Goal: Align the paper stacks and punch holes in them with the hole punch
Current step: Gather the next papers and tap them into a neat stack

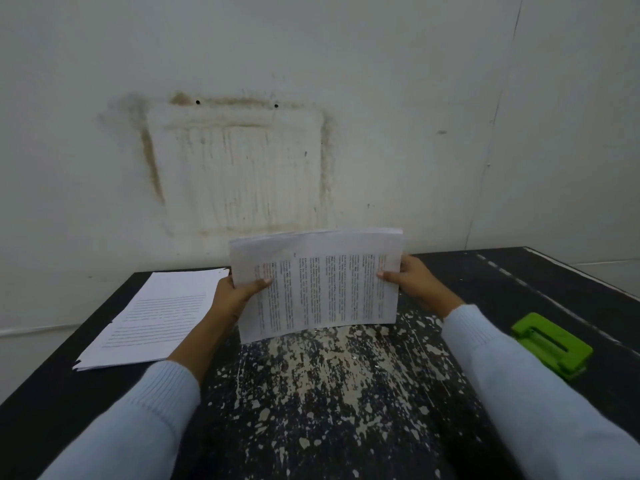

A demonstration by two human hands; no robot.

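Held paper stack (318, 285): a sheaf of white printed sheets, rectangular, turned sideways so the text lines run vertically. It stands on its long lower edge at the middle of the tabletop (329, 393), slightly bowed, the top edge showing several loose layers not quite flush.

Left hand (235, 294): closed around the stack's left edge, thumb pressed flat on the near face, fingers hidden behind the sheets. Sleeve of pale blue ribbed knit.

Right hand (412, 282): closed around the stack's right edge in the same way, thumb on the near face, fingers behind. Matching pale blue knit sleeve.

Second paper stack (156, 320): white sheets with printed lines, lying flat on the left part of the tabletop, well apart from the hole punch and just beside the left hand. Its corners are fanned and uneven, the lower left edge showing staggered layers.

Hole punch (552, 344): bright green, glossy, blocky body with a long slot in its top lever; sits flat near the right edge of the tabletop, beside the right forearm, untouched.

Tabletop: dark, matte black surface, badly worn at the centre, where the coating is flaked away in pale speckled patches. A pale line runs along the right side.

Wall (242, 64): off-white, smooth, marked with a brownish rectangular stain and two small dark holes.
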